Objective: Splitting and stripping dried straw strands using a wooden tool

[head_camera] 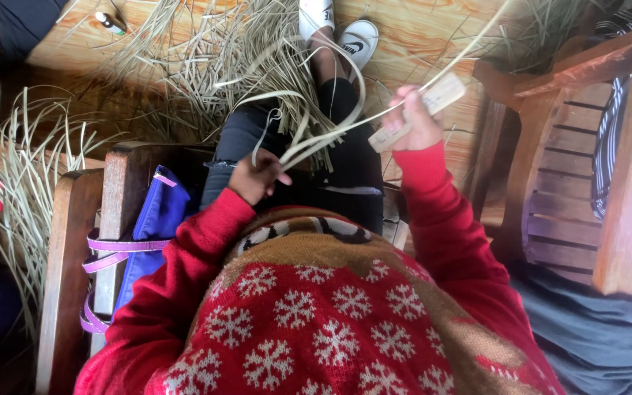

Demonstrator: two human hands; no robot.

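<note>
My left hand (256,178) is closed on the near end of a pale flat palm strip (330,132) over my lap. That strip stretches up to the right to my right hand (416,121). There my fingers grip a small rectangular wooden block (420,113), and the strip passes through or along it and runs on toward the upper right. Loose loops of the same strips (287,110) hang over my dark trousers. Both arms wear red sleeves of a snowflake-patterned sweater (309,314).
A heap of dried palm strips (206,51) covers the wooden floor in front of my white shoes (356,40). I sit in a wooden chair (74,241) with a blue bag (151,234) on its left arm. Another wooden chair (587,168) stands right. More strips (16,175) lie left.
</note>
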